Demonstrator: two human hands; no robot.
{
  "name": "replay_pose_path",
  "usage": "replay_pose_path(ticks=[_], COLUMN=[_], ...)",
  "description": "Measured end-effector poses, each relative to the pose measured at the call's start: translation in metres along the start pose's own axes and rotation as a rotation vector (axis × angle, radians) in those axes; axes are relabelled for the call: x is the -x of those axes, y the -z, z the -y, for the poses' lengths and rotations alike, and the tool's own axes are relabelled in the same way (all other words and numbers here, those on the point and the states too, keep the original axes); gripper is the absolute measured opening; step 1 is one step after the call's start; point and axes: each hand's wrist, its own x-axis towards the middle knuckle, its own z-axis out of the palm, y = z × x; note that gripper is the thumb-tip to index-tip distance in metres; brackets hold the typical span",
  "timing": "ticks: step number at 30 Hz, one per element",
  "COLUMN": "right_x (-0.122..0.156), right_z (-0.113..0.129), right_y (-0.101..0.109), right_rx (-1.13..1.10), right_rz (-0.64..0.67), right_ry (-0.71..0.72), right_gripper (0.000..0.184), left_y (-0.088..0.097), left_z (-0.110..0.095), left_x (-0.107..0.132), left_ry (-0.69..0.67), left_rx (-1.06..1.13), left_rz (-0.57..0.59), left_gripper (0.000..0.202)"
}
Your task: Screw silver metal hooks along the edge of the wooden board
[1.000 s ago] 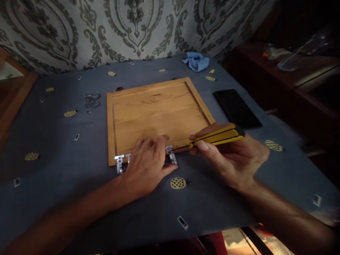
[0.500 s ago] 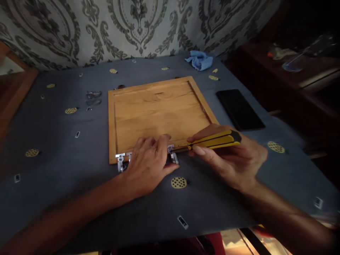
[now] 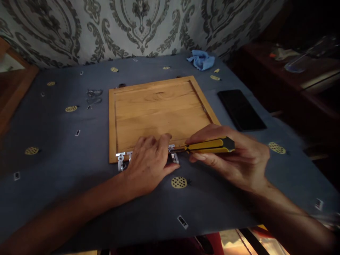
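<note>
A wooden cabinet door [image 3: 159,109] with a recessed panel lies flat on the cloth-covered table [image 3: 148,219]. Along its near edge sit two metal hinges, a left hinge [image 3: 120,161] and a right hinge [image 3: 174,157]. My left hand [image 3: 147,166] is closed over that edge between them, fingers bent on the wood and thumb by the right hinge's arm. Its hidden fingertips leave their exact contact unclear. My right hand [image 3: 233,156] holds a yellow and black screwdriver [image 3: 209,145] nearly level, its shaft pointing left to the right hinge. The tip is too small to make out.
A black phone [image 3: 241,109] lies right of the door, and a crumpled blue cloth [image 3: 201,60] is at the back. Small metal parts [image 3: 94,93] rest on the left. A patterned curtain [image 3: 140,28] hangs behind; a wooden frame [image 3: 20,81] stands far left.
The screwdriver handle has turned in my right fingers and its butt end sits slightly lower and further left. My left hand keeps its place on the door. The view has shifted slightly.
</note>
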Motion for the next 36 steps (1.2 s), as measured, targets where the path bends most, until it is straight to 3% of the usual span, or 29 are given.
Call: replay_pose_path(ticks=[8, 16, 27, 36], right_x=[0.009, 0.009, 0.007, 0.004], right_z=[-0.005, -0.006, 0.0, 0.006], right_y=[-0.009, -0.009, 0.005, 0.006], right_rx=[0.172, 0.067, 0.123, 0.087], right_rz=[-0.132, -0.156, 0.026, 0.05], right_ry=[0.046, -0.069, -0.038, -0.105], right_gripper=[0.013, 0.013, 0.02, 0.019], left_y=[0.0, 0.001, 0.001, 0.002], left_z=[0.0, 0.0, 0.0, 0.0], left_x=[0.0, 0.001, 0.0, 0.0], left_ry=[0.003, -0.014, 0.004, -0.007], left_rx=[-0.008, -0.01, -0.002, -0.007], left_rz=[-0.018, -0.027, 0.007, 0.003], left_gripper=[0.057, 0.056, 0.055, 0.058])
